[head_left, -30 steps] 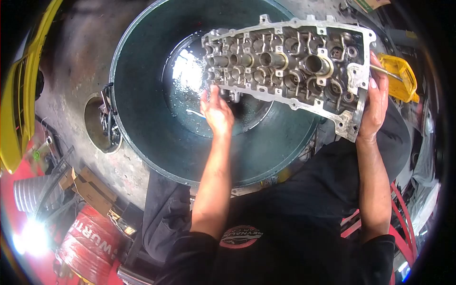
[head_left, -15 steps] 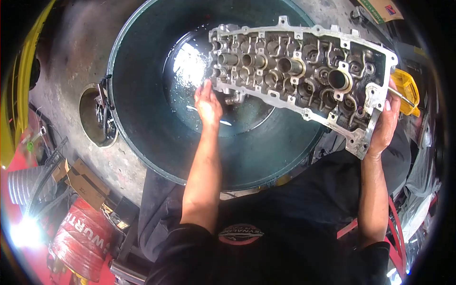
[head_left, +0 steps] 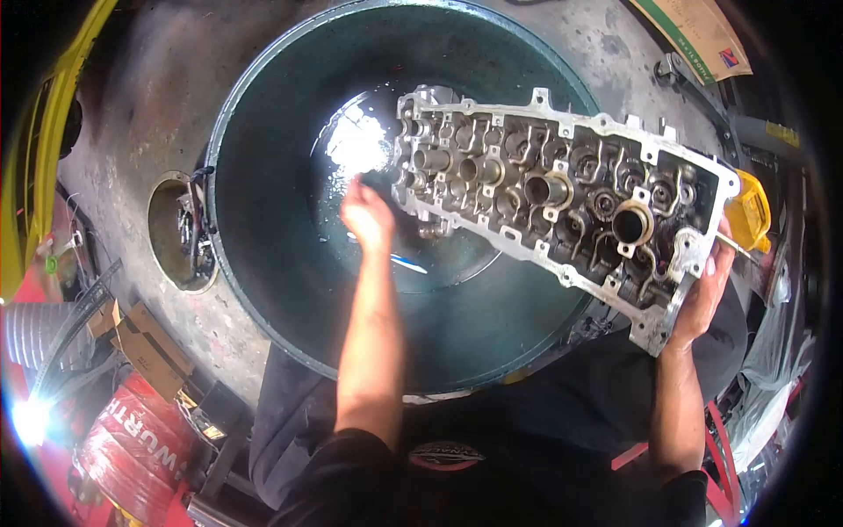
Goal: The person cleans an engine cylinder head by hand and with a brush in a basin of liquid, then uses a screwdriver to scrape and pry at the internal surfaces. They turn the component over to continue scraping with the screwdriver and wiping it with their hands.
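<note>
My right hand (head_left: 702,294) grips the lower right end of a metal cylinder head (head_left: 562,198), fingers partly hidden behind it. The cylinder head is tilted over a large dark green tub (head_left: 263,263), its cavities and round tubes facing me. Left of the casting's far end, my left hand (head_left: 367,217) hangs over the tub, apart from the metal. Its fingers look curled but are blurred, and I cannot make out anything in them. Shiny liquid (head_left: 356,140) lies in the tub's bottom, with a thin white strip (head_left: 409,264) near the left wrist.
A small round container (head_left: 180,233) with dark parts stands left of the tub. Cardboard (head_left: 154,351) and a red Würth-marked container (head_left: 140,439) are at lower left. A yellow object (head_left: 749,211) sits beyond my right hand, and a cardboard box (head_left: 694,35) lies at upper right.
My left hand has drawn left, away from the casting's end, and its fingers have curled. The cylinder head sits lower in view, as does the tub; the view has shifted.
</note>
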`<state>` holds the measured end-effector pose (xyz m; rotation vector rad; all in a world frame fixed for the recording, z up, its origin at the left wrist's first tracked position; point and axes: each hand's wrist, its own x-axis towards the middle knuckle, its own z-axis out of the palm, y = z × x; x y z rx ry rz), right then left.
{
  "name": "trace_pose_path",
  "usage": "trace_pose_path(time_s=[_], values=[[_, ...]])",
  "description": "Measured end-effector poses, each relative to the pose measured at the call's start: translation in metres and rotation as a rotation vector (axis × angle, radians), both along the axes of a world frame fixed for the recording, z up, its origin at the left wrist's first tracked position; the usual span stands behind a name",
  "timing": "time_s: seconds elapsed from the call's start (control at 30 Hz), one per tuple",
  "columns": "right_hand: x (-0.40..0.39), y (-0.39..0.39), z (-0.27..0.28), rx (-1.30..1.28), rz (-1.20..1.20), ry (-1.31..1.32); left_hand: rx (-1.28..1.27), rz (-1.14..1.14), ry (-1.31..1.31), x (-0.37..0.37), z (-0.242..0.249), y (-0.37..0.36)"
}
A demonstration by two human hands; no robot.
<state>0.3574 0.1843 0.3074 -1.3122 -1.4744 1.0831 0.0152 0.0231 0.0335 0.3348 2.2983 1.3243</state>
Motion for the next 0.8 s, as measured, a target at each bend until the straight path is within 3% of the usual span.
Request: trace_pose_path(time_s=[0.03, 0.07, 0.1, 0.13, 0.17, 0.2, 0.23, 0.3, 0.37, 0.4, 0.5, 0.63, 0.73, 0.77, 0.8], values=[[0.000, -0.001, 0.001, -0.009, -0.019, 0.020, 0.128, 0.151, -0.178, -0.024, -0.011, 0.018], [-0.001, -0.002, 0.002, -0.032, -0.029, 0.029, 0.336, 0.081, -0.109, -0.046, -0.028, 0.033], [-0.001, -0.003, 0.004, -0.053, -0.039, 0.041, 0.343, 0.190, -0.232, -0.067, -0.037, 0.059], [-0.001, -0.003, 0.003, -0.049, -0.058, 0.066, 0.328, 0.224, -0.184, -0.079, -0.050, 0.081], [0.003, -0.003, 0.001, -0.026, -0.044, 0.057, 0.234, 0.169, 0.062, -0.081, -0.064, 0.100], [0.006, -0.002, 0.000, -0.031, -0.030, 0.077, 0.094, 0.064, 0.396, -0.083, -0.074, 0.118], [0.008, -0.002, 0.000, -0.042, -0.015, 0.098, 0.005, -0.083, 0.507, -0.083, -0.073, 0.132], [0.004, -0.003, 0.001, -0.051, -0.035, 0.097, -0.168, -0.537, 0.404, -0.086, -0.065, 0.154], [0.008, -0.004, 0.001, -0.049, -0.049, 0.083, 0.033, -0.425, 0.296, -0.100, -0.080, 0.156], [0.013, -0.003, 0.001, -0.047, -0.039, 0.075, -0.011, -0.301, -0.077, -0.100, -0.034, 0.151], [0.007, -0.002, 0.003, -0.063, -0.057, 0.056, 0.130, -0.135, -0.349, -0.107, -0.003, 0.103], [-0.003, 0.001, 0.004, -0.015, -0.007, -0.001, 0.182, 0.054, -0.347, -0.063, 0.019, 0.003], [-0.001, 0.006, -0.001, 0.063, 0.059, -0.038, 0.221, 0.227, -0.345, -0.021, 0.031, -0.028], [-0.002, 0.005, 0.001, 0.109, 0.093, -0.100, 0.039, 0.149, -0.225, -0.011, 0.032, -0.031], [-0.004, 0.006, 0.001, 0.117, 0.095, -0.087, -0.020, 0.050, 0.089, -0.005, 0.017, -0.033]])
